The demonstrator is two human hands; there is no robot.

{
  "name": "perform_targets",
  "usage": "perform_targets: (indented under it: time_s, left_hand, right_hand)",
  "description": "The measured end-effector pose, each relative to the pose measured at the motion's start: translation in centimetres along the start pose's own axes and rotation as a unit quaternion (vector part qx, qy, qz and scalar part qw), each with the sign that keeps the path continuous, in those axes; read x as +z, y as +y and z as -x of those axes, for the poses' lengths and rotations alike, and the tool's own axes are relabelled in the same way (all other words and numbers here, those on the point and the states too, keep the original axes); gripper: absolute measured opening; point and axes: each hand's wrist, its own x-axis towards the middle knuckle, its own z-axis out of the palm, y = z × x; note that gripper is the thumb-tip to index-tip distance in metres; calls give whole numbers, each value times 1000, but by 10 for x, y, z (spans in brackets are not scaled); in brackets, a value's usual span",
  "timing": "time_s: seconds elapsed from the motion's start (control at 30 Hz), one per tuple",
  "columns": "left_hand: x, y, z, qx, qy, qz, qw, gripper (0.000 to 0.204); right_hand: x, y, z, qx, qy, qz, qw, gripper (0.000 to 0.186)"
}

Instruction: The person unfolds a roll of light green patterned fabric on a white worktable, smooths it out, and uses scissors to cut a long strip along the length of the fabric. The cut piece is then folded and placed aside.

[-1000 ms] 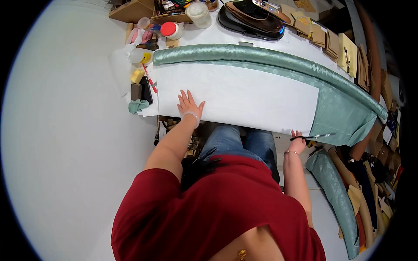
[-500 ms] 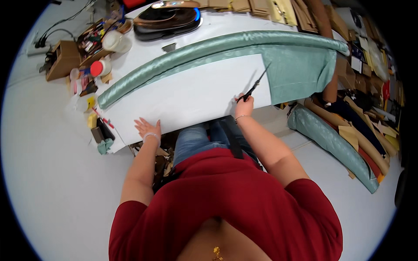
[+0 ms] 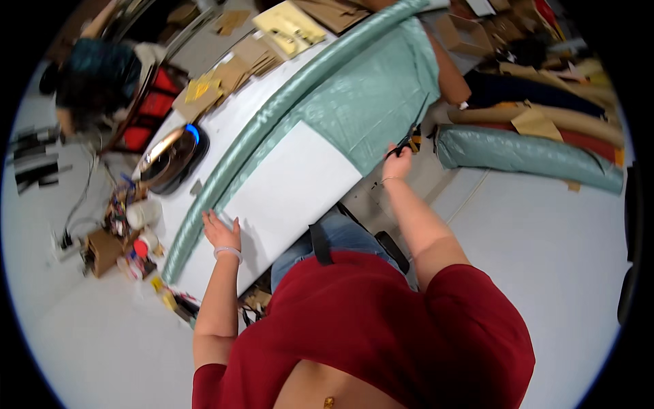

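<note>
While the left hand lies flat, fingers spread and gripping nothing, on a large white sheet, the right hand is closed around the handles of a pair of black scissors at the near edge of the work table. The scissor blades point away from the person, along the edge of the pale green fabric that covers the far right part of the table and hangs over its side. The white sheet lies on top of that fabric, covering the near half of the tabletop from the left hand up to just short of the scissors. A long roll of the same green fabric runs the length of the table just beyond the sheet, touching its far edge.

Past the roll, on the bare white tabletop, sit a dark round dish-shaped thing with a blue edge and stacks of brown cardboard pieces. At the table's left end a cluster of small containers, tape and a cardboard box crowds the floor. Another roll of green fabric lies on the pale grey floor to the right, with more cardboard beyond it. Another person in a teal top is at the far left.
</note>
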Motion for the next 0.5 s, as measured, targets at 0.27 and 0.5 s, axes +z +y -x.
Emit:
perform_targets:
  time_s: [0.27, 0.5]
  left_hand:
    - [14, 202, -166, 270, 14, 39, 962, 88]
    - [71, 396, -243, 356, 7, 91, 930, 98]
  right_hand:
    - [-91, -53, -162, -60, 93, -91, 990, 34]
    - [-16, -23, -284, -121, 65, 133, 982, 26]
